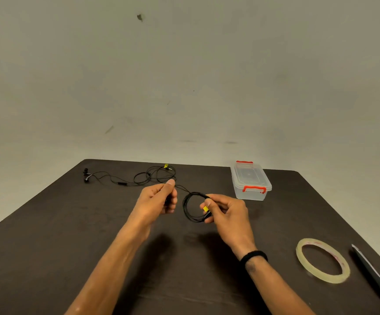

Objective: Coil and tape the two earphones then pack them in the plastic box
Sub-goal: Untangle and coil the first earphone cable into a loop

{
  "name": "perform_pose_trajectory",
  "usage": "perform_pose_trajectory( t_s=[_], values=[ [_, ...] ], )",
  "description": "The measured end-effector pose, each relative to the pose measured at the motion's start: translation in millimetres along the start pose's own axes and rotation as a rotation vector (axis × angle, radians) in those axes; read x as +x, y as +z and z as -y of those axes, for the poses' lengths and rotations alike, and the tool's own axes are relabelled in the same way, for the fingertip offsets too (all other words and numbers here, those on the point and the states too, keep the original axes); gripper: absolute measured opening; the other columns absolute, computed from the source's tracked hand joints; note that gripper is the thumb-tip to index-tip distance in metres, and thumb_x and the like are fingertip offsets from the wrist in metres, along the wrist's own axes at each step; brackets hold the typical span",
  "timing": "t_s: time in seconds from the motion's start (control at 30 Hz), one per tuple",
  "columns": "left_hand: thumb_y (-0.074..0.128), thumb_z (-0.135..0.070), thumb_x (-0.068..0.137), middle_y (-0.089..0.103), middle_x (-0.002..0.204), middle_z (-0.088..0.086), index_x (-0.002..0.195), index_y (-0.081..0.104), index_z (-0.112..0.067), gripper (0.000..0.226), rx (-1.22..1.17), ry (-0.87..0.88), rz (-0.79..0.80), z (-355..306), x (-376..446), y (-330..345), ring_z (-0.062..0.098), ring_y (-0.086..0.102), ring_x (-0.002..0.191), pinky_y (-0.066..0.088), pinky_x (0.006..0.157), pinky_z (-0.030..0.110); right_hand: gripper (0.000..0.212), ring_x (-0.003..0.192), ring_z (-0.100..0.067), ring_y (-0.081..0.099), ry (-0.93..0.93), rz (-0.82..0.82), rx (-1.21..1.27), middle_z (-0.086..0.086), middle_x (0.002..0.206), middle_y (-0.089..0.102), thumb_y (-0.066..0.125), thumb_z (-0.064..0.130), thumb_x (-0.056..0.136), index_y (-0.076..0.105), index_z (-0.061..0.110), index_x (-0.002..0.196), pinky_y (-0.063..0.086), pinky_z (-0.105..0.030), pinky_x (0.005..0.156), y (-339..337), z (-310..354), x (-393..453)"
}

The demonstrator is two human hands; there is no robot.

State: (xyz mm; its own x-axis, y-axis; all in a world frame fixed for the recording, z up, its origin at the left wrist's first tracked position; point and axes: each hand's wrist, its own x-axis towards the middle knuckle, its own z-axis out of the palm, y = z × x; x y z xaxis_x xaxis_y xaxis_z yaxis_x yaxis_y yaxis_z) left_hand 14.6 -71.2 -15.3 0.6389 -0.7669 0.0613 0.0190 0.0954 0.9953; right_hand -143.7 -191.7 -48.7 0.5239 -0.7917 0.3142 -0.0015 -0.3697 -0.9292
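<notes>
Black cord is looping into a coil that your right hand is pinching at its three o'clock side, beside a yellow tag. Your left hand is curling round the free end of the same cord, feeding it toward the coil. You are looking to be midway through winding the first earphone; next you are likely needing a free hand for the tape at four o'clock, without letting the loops spring apart. The second earphone is lying loose on the desk at eleven o'clock, not yet coiled. At one o'clock the plastic box is sitting with its lid on, so it needs opening. Scissors are lying just past the tape.
</notes>
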Motion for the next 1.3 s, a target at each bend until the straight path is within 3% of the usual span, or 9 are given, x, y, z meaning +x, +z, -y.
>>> perform_pose_trajectory(
  t_s=[0.17,0.27,0.37,0.57,0.77,0.87,0.97,1.17,1.3],
  values=[
    [0.057,-0.047,0.103,0.054,0.059,-0.013,0.09,0.075,-0.023,0.032,0.362,0.176,-0.222,16,10,-10,0.009,0.047,0.059,0.039,0.062,0.03,0.015,0.074,-0.019,0.072,0.161,0.182,0.292,-0.016,0.09,0.08,0.068,0.005,0.099,0.077,0.001,0.11,0.058,-0.025,0.06,-4,5,3],
    [0.066,-0.043,0.099,0.067,0.084,-0.011,0.102,0.074,-0.027,0.018,0.243,0.173,-0.252,15,11,-11,0.008,0.059,0.078,0.044,0.07,0.027,0.019,0.076,-0.019,0.071,0.234,0.274,0.436,-0.023,0.095,0.078,0.07,0.005,0.097,0.076,-0.004,0.112,0.057,-0.024,0.06,-9,10,4],
    [0.069,-0.032,0.098,0.061,0.081,-0.006,0.104,0.071,-0.02,0.013,0.041,0.125,-0.188,19,11,-7,0.008,0.051,0.066,0.043,0.06,0.023,0.022,0.075,-0.016,0.071,0.27,0.304,0.545,-0.021,0.095,0.077,0.069,0.005,0.095,0.075,-0.006,0.114,0.057,-0.021,0.059,-11,14,2],
    [0.064,-0.011,0.101,0.069,0.085,0.005,0.102,0.072,-0.013,0.008,-0.026,0.076,-0.083,36,9,17,0.005,0.062,0.064,0.05,0.059,0.022,0.026,0.075,-0.015,0.073,0.312,0.217,0.692,-0.018,0.095,0.078,0.071,0.007,0.09,0.075,-0.004,0.112,0.059,-0.02,0.059,-13,18,3],
    [0.07,-0.024,0.099,0.079,0.101,-0.002,0.1,0.08,-0.032,0.013,0.108,0.127,0.03,44,4,28,0.015,0.072,0.097,0.056,0.084,0.033,0.014,0.077,-0.018,0.075,0.314,0.102,0.654,-0.023,0.098,0.079,0.069,0.004,0.094,0.078,-0.001,0.103,0.06,-0.022,0.061,-10,13,3],
    [0.068,-0.019,0.099,0.077,0.088,-0.002,0.098,0.08,-0.032,0.018,0.217,0.165,-0.088,45,6,26,0.007,0.064,0.076,0.052,0.068,0.028,0.012,0.078,-0.019,0.073,0.297,0.08,0.597,-0.022,0.096,0.079,0.07,0.004,0.095,0.079,0.0,0.103,0.06,-0.024,0.063,-9,13,4],
    [0.061,-0.008,0.102,0.07,0.079,0.0,0.101,0.077,-0.023,0.022,0.099,0.134,-0.093,41,5,24,0.005,0.057,0.058,0.052,0.057,0.023,0.012,0.08,-0.02,0.073,0.272,0.052,0.517,-0.02,0.095,0.08,0.071,0.006,0.095,0.078,0.002,0.104,0.06,-0.026,0.065,-8,12,3],
    [0.061,-0.011,0.101,0.069,0.09,0.0,0.109,0.072,-0.03,0.023,0.197,0.171,-0.252,42,11,8,0.009,0.066,0.066,0.057,0.067,0.026,0.011,0.073,-0.015,0.073,0.26,-0.007,0.483,-0.018,0.09,0.08,0.07,0.006,0.097,0.077,0.003,0.104,0.061,-0.026,0.064,-7,13,3],
    [0.065,-0.004,0.096,0.064,0.081,-0.001,0.113,0.073,-0.031,0.033,0.188,0.193,-0.114,34,12,2,0.011,0.067,0.065,0.061,0.075,0.033,0.012,0.073,-0.017,0.073,0.271,-0.04,0.511,-0.017,0.089,0.08,0.07,0.006,0.097,0.077,0.001,0.105,0.061,-0.026,0.064,-7,10,6]
  ],
)
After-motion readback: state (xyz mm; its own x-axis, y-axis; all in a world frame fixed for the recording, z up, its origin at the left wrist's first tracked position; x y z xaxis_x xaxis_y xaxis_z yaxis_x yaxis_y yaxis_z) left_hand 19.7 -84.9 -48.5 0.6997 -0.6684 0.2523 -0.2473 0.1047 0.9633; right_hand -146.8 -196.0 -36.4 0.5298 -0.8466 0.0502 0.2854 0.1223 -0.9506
